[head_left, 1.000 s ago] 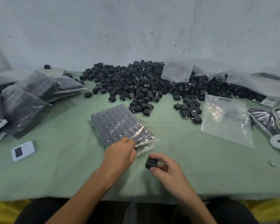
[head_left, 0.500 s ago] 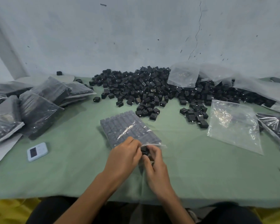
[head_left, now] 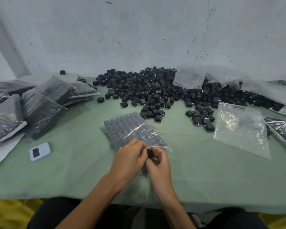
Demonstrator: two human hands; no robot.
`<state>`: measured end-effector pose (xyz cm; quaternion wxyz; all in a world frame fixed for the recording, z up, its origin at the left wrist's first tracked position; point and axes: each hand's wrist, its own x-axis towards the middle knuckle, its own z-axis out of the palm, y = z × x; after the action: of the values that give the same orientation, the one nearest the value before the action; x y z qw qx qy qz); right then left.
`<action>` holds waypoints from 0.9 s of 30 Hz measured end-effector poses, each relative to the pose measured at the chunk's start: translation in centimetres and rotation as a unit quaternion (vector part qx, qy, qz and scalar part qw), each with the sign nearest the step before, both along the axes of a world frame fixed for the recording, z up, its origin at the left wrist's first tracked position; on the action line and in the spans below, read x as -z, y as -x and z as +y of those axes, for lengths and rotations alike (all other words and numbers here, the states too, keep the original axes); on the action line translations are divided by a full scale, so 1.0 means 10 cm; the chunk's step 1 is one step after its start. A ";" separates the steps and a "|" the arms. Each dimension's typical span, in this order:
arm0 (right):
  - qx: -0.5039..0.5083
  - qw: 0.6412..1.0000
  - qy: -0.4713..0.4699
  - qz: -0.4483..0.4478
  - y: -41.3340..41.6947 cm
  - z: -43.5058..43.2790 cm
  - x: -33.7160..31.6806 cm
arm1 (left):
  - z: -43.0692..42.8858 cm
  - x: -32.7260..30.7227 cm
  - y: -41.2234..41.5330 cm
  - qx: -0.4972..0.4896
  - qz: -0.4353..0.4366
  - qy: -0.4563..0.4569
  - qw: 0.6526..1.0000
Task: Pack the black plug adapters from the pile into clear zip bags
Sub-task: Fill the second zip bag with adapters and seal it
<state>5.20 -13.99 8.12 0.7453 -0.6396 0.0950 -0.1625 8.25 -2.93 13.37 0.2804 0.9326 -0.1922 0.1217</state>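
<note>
Black adapter (head_left: 150, 153): small, hard and probably light; best pinched by its flat sides. It sits at the bag's mouth, towards the worktop's near edge.
Zip bag (head_left: 134, 131): thin, slippery film, nearly full of packed rows; take it by the stiffer zip lip, not the sagging body.
Left hand (head_left: 128, 160): pinches the bag's open lip.
Right hand (head_left: 159, 165): touches the left hand, fingers curled round the adapter.
Pile (head_left: 155, 90): loose along the far edge of the worktop (head_left: 64, 176).

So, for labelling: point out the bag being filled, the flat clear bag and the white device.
bag being filled (head_left: 130, 128), head view, top face
flat clear bag (head_left: 241, 129), head view, its middle
white device (head_left: 45, 148), head view, its casing
</note>
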 end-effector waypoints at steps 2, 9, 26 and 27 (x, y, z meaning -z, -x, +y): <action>0.008 0.999 -0.032 0.006 0.00 -0.02 0.02 | 0.02 0.00 -0.01 0.009 0.014 0.002 1.000; 0.046 0.993 0.109 0.022 -0.05 -0.03 -0.01 | 0.01 -0.03 0.00 0.018 0.014 -0.011 1.000; -0.111 0.710 0.689 -0.096 -0.21 -0.12 -0.16 | -0.02 -0.12 0.07 0.041 -0.015 -0.045 0.998; -0.155 0.699 0.697 -0.042 -0.25 -0.12 -0.19 | -0.02 -0.14 0.07 0.042 -0.016 -0.042 0.998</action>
<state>7.73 -15.18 10.06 0.1039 -0.9744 -0.1777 -0.0909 7.54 -3.14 14.75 0.2424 0.9327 -0.2406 0.1160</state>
